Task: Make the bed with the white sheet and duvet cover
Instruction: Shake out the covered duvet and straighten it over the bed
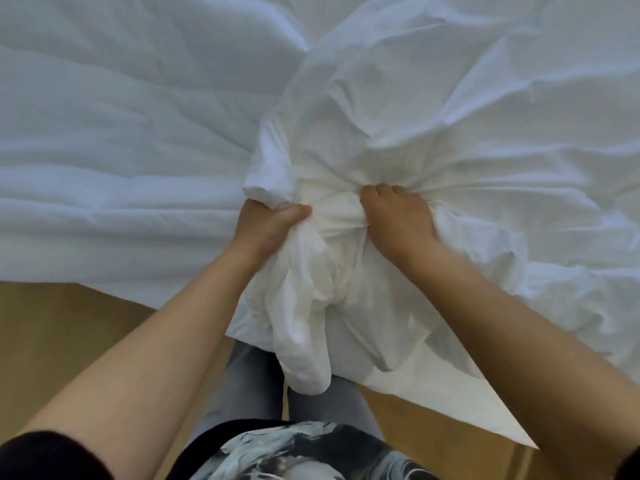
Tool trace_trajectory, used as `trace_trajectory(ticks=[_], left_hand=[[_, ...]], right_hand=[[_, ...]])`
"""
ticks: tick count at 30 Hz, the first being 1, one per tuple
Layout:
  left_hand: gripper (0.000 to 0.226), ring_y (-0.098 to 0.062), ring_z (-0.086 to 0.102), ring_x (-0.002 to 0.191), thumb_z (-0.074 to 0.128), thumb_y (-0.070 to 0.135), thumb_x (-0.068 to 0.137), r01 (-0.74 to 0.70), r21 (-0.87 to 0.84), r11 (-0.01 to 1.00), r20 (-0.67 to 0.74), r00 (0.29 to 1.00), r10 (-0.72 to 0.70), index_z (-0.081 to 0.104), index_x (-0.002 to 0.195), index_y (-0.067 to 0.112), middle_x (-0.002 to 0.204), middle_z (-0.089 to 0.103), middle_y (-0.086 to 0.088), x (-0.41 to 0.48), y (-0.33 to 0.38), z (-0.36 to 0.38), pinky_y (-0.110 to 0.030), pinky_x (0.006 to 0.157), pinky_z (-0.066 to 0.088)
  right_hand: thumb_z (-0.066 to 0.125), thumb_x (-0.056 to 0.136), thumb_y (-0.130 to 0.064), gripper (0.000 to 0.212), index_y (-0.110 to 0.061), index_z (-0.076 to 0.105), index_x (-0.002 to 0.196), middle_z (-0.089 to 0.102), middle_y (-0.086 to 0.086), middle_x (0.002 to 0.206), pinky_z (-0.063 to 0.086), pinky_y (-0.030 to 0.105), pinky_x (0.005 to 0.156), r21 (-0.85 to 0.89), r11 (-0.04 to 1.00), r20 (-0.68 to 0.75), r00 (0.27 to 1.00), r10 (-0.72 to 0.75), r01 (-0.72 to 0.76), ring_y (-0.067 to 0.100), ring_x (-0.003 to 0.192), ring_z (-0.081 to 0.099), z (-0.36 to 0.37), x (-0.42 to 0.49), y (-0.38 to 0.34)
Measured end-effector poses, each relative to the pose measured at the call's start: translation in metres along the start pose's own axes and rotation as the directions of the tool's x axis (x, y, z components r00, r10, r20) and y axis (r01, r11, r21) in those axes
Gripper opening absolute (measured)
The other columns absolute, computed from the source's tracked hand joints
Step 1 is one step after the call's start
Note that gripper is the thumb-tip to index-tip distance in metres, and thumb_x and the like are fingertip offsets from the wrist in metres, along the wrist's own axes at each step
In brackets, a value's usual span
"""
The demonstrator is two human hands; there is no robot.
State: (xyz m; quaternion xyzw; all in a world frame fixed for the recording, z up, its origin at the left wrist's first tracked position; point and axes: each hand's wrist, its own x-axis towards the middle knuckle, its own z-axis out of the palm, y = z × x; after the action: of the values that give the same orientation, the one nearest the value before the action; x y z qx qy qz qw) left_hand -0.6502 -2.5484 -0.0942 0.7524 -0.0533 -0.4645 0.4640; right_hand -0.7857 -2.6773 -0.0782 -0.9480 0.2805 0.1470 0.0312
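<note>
The left hand and right hand each clench a bunched wad of the white duvet cover at the near edge of the bed, right of the flatter duvet, so spreading and smoothing look largely undone.

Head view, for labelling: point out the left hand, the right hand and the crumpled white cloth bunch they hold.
Left hand (272, 223), head view, back of hand.
Right hand (398, 216), head view, back of hand.
Crumpled white cloth bunch (304, 323), head view, hanging fold below the hands.
</note>
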Motion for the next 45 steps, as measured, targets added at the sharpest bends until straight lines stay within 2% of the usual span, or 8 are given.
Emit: trace_trajectory(ticks=[6, 16, 22, 28, 34, 38, 41, 45], left_hand=[[0.067, -0.018, 0.062, 0.101, 0.071, 0.054, 0.055, -0.129, 0.342, 0.931, 0.065, 0.991, 0.114, 0.063, 0.113, 0.021, 0.11, 0.066, 0.001, -0.015, 0.043, -0.033, -0.044, 0.09, 0.052], [0.081, -0.023, 0.056, 0.116, 0.083, 0.049, 0.056, -0.021, 0.337, 0.941, -0.261, 0.958, 0.115, 0.056, 0.127, 0.021, 0.127, 0.059, -0.001, 0.009, 0.043, -0.175, -0.043, 0.099, 0.046], [0.048, -0.026, 0.057, 0.11, 0.073, 0.039, 0.076, -0.031, 0.487, 0.873, -0.127, 0.986, 0.106, 0.062, 0.117, 0.015, 0.12, 0.062, -0.005, 0.056, 0.032, -0.167, -0.029, 0.081, 0.042], [0.055, -0.028, 0.055, 0.114, 0.071, 0.038, 0.078, -0.045, 0.457, 0.888, -0.004, 0.999, 0.052, 0.058, 0.123, 0.01, 0.124, 0.061, -0.009, 0.075, 0.021, -0.171, -0.038, 0.096, 0.045], [0.037, -0.023, 0.061, 0.103, 0.077, 0.034, 0.072, -0.069, 0.311, 0.948, 0.096, 0.995, 0.04, 0.063, 0.101, 0.017, 0.11, 0.066, -0.006, 0.066, 0.028, -0.17, -0.039, 0.092, 0.049], [0.015, -0.021, 0.066, 0.091, 0.073, 0.012, 0.079, 0.028, -0.027, 0.999, 0.197, 0.98, -0.022, 0.065, 0.09, 0.016, 0.095, 0.069, -0.006, 0.057, 0.028, -0.171, -0.036, 0.083, 0.053], [0.013, -0.028, 0.066, 0.096, 0.068, 0.006, 0.082, 0.074, -0.122, 0.99, 0.115, 0.992, -0.06, 0.065, 0.092, 0.014, 0.099, 0.068, -0.011, 0.055, 0.021, -0.171, -0.044, 0.089, 0.053], [0.013, -0.027, 0.065, 0.086, 0.068, 0.006, 0.079, 0.01, -0.083, 0.997, -0.062, 0.998, -0.015, 0.061, 0.088, 0.013, 0.087, 0.065, -0.006, 0.055, 0.027, -0.172, -0.042, 0.081, 0.053]], right_hand=[[0.067, 0.041, 0.008, 0.029, -0.004, 0.051, 0.061, 0.05, 0.011, 0.05, 0.022, 0.021, 0.047, 0.097, 0.991, -0.27, 0.961, -0.064, 0.093, 0.03, 0.039, 0.048, -0.036, -0.037, 0.018], [0.049, 0.057, -0.002, 0.012, 0.001, 0.054, 0.066, 0.057, 0.022, 0.059, 0.043, 0.035, 0.043, 0.089, 0.992, -0.342, 0.933, 0.113, -0.087, 0.04, 0.046, 0.056, -0.033, -0.049, 0.068], [0.061, 0.069, 0.007, 0.02, 0.007, 0.06, 0.089, 0.06, 0.03, 0.085, 0.047, 0.047, 0.062, 0.086, 0.934, -0.115, 0.927, 0.356, -0.348, 0.049, 0.074, 0.059, -0.03, -0.035, 0.022], [0.051, 0.06, -0.02, 0.056, 0.005, 0.056, 0.111, 0.057, 0.028, 0.099, 0.044, 0.05, 0.072, 0.103, 0.924, -0.078, 0.923, 0.377, -0.368, 0.047, 0.086, 0.054, -0.038, -0.008, -0.044], [0.062, 0.081, -0.035, 0.092, -0.012, 0.008, 0.151, 0.016, 0.017, 0.153, 0.009, 0.053, 0.113, 0.045, 0.975, 0.208, 0.956, 0.205, -0.218, 0.033, 0.142, 0.015, -0.025, 0.053, -0.146], [0.056, 0.07, -0.006, 0.044, 0.002, 0.061, 0.113, 0.063, 0.021, 0.098, 0.052, 0.041, 0.073, -0.036, 0.99, 0.066, 0.988, 0.142, -0.139, 0.037, 0.087, 0.064, 0.002, 0.085, -0.168], [0.043, 0.077, 0.007, 0.03, 0.004, 0.057, 0.103, 0.06, 0.019, 0.093, 0.045, 0.039, 0.067, -0.01, 0.977, 0.112, 0.971, 0.211, -0.212, 0.036, 0.085, 0.06, -0.012, 0.1, -0.17], [0.039, 0.083, -0.001, 0.017, 0.002, 0.057, 0.083, 0.061, 0.019, 0.076, 0.03, 0.034, 0.055, 0.061, 0.989, -0.156, 0.978, 0.14, -0.132, 0.034, 0.066, 0.058, -0.026, 0.095, -0.156]])
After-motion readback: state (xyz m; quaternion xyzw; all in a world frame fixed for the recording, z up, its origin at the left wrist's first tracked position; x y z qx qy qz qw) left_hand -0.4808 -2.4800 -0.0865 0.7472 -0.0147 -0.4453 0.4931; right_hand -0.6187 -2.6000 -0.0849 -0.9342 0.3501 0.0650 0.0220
